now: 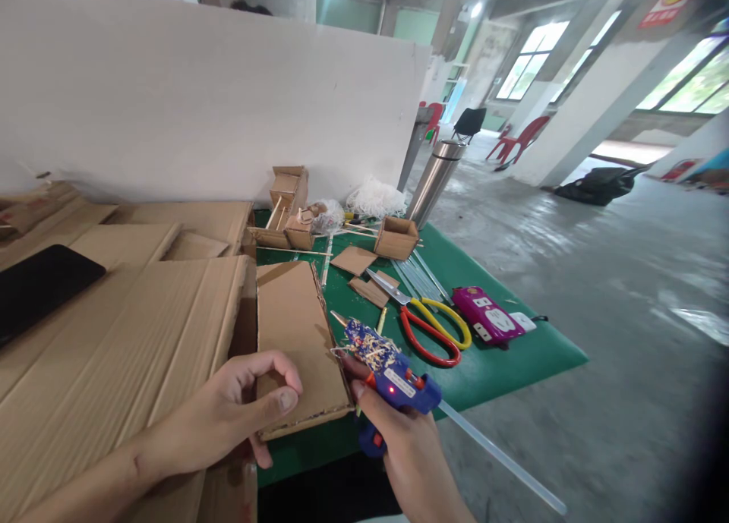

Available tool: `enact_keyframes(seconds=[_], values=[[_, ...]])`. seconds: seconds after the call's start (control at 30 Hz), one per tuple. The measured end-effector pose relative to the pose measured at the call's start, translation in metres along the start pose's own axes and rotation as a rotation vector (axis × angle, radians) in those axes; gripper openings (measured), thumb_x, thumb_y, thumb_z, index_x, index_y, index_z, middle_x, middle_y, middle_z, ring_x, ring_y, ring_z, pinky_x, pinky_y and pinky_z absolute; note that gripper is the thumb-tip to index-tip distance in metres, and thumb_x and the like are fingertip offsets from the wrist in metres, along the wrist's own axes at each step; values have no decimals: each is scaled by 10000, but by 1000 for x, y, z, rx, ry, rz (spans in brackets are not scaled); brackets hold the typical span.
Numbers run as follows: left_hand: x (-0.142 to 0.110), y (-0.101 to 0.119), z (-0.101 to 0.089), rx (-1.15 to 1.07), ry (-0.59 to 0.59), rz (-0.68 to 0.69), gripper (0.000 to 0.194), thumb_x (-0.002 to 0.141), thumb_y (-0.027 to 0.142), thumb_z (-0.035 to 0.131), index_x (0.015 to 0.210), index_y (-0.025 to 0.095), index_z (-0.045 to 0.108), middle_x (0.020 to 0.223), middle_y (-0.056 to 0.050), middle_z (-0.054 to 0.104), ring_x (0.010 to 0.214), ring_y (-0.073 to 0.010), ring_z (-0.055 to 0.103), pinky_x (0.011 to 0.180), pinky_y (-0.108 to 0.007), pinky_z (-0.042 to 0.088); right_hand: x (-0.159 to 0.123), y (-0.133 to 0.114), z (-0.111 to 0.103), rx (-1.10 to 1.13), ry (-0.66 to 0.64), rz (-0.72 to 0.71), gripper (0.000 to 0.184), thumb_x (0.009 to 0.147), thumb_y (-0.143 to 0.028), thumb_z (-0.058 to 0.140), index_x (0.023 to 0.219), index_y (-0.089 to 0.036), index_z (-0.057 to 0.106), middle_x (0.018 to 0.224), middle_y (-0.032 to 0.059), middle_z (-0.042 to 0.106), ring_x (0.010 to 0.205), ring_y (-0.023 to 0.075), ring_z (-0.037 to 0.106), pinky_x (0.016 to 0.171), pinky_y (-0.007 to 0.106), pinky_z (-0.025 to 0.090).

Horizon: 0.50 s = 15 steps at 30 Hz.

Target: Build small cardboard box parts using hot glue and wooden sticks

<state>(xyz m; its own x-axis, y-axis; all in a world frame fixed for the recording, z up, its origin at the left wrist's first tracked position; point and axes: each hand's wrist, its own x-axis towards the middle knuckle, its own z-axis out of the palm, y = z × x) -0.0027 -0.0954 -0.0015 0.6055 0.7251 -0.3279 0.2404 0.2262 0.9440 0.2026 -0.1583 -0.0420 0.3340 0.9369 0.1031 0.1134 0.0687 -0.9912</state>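
Observation:
My left hand (pixel 239 413) grips the near end of a flat cardboard piece (pixel 296 333) that lies on the green mat (pixel 512 356), thumb on top and fingers curled over its edge. My right hand (pixel 407 451) is closed round a blue hot glue gun (pixel 392 375). Its nozzle points up and left, right beside the cardboard's right edge, and a clear glue stick (pixel 501 458) sticks out of its back. A small red light glows on the gun.
Large corrugated sheets (pixel 125 333) and a black phone (pixel 39 284) lie at left. On the mat are red-and-yellow scissors (pixel 433 326), a pink power strip (pixel 493 318), small cardboard boxes (pixel 396 237), scraps and glue sticks. A steel flask (pixel 433 180) stands behind; a white board (pixel 228 98) rises at the back.

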Motion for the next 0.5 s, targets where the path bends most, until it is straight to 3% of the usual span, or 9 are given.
enact_keyframes(seconds=[0.17, 0.5], values=[[1, 1, 1, -16, -7, 33, 395, 838, 584, 650, 862, 199, 568, 706, 72, 385, 505, -55, 457, 443, -173, 570, 5, 2, -6, 32, -93, 114, 269, 811, -283, 668, 1046, -256, 796, 1185, 74, 734, 1176, 337, 635, 1033, 473, 492], [2, 0, 1, -18, -10, 29, 394, 844, 580, 649, 872, 197, 562, 705, 73, 383, 533, -58, 440, 465, -186, 590, 4, 8, -1, 213, -61, 282, 336, 769, -388, 722, 1051, -221, 795, 1214, 97, 718, 1222, 365, 590, 1073, 515, 429]])
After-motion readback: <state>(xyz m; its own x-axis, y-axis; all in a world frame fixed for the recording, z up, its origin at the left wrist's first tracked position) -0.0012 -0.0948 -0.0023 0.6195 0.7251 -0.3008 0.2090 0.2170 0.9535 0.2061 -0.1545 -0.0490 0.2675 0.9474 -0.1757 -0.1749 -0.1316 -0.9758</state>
